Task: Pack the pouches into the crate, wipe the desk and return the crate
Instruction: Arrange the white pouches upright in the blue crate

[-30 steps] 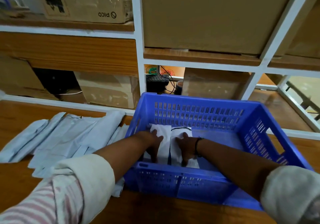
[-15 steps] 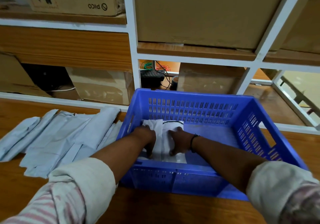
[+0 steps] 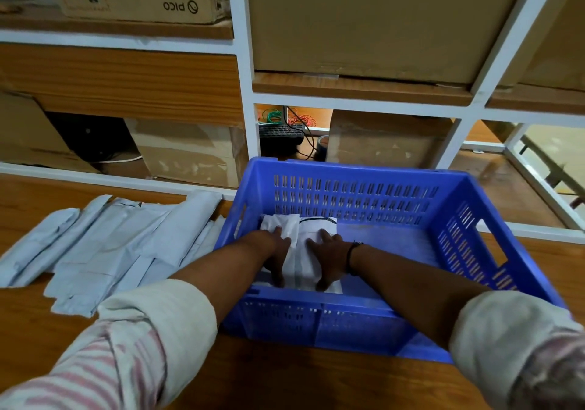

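Observation:
A blue slotted plastic crate (image 3: 348,170) stands on the wooden desk (image 3: 285,381) in front of me. In its left half lie two white pouches (image 3: 302,245), side by side. My left hand (image 3: 274,256) lies flat on the left pouch and my right hand (image 3: 329,259) flat on the right one, fingers spread toward the near wall. Their fingertips are partly hidden by that wall. A pile of several pale grey pouches (image 3: 104,248) lies on the desk left of the crate.
A white-framed shelf unit (image 3: 245,93) with cardboard boxes (image 3: 364,20) rises right behind the desk. A black keyboard and coloured cables (image 3: 280,131) sit in the cubby behind the crate. The crate's right half holds nothing.
Both hands have stayed on the two pouches in the crate, shifting only slightly. The view has tilted a little; the pile on the desk has not moved.

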Tool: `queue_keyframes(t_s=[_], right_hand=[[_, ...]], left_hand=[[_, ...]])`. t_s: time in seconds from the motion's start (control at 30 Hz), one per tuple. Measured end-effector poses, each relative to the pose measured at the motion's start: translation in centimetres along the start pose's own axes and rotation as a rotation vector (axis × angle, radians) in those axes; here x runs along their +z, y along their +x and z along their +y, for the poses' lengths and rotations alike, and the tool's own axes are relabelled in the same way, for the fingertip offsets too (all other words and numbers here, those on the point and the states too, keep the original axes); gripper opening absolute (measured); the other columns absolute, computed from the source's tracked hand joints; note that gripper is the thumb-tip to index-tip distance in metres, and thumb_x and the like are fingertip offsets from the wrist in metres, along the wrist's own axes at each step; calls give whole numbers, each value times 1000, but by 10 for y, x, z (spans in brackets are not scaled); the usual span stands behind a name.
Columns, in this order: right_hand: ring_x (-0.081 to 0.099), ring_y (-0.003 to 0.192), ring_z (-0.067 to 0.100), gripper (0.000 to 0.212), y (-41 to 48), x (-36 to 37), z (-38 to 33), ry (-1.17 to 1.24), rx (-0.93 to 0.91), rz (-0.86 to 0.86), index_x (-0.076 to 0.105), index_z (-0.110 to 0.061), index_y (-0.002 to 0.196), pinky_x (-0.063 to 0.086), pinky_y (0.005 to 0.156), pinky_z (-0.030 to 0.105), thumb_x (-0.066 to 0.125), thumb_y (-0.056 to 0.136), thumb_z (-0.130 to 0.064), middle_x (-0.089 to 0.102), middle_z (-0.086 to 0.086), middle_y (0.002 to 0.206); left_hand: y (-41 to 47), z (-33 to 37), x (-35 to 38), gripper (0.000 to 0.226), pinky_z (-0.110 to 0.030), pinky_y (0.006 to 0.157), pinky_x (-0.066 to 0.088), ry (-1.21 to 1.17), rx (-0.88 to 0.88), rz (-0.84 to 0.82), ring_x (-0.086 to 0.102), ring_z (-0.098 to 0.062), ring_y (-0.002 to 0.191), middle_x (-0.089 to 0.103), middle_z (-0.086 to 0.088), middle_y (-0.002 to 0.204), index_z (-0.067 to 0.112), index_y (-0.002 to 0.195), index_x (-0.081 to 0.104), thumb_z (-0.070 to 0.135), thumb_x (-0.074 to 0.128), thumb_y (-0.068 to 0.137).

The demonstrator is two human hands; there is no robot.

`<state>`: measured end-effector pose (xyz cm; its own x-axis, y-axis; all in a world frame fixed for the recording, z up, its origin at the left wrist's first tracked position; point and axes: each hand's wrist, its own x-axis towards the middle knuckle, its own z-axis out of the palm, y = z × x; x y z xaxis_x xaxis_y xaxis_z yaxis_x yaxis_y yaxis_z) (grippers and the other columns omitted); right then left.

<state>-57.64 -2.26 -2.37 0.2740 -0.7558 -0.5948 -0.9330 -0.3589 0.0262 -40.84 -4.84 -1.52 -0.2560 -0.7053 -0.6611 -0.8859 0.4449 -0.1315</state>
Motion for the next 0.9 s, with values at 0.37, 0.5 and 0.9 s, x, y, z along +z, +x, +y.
queue_keyframes(t_s=[0.37, 0.5, 0.9], right_hand=[[-6, 150, 45, 120, -8, -19, 13, 74, 8, 159, -6, -23, 160, 21, 119, 57, 75, 78, -59, -14, 16, 165], [-7, 152, 40, 108, -21, -35, 19, 26, 60, 421, 1, -23, 160, 30, 116, 56, 71, 84, -54, -13, 11, 166], [1, 152, 38, 91, -47, -95, -40, 78, 202, 819, 4, -19, 160, 22, 118, 51, 58, 92, -47, -2, 14, 166]], left_hand=[[-4, -1, -8, 109, -50, 115, 36, -125, -18, 132, 30, -36, 147, 9, -11, 168, 22, 158, 19, 59, 79, 75], [-15, 2, -15, 84, -53, 118, 30, -13, -44, 524, 23, -39, 149, 20, -15, 163, 19, 153, 33, 51, 71, 85], [-83, -65, -38, 78, -49, 124, 9, -165, -107, 876, -1, -40, 154, 8, -12, 168, 23, 158, 26, 56, 54, 93]])
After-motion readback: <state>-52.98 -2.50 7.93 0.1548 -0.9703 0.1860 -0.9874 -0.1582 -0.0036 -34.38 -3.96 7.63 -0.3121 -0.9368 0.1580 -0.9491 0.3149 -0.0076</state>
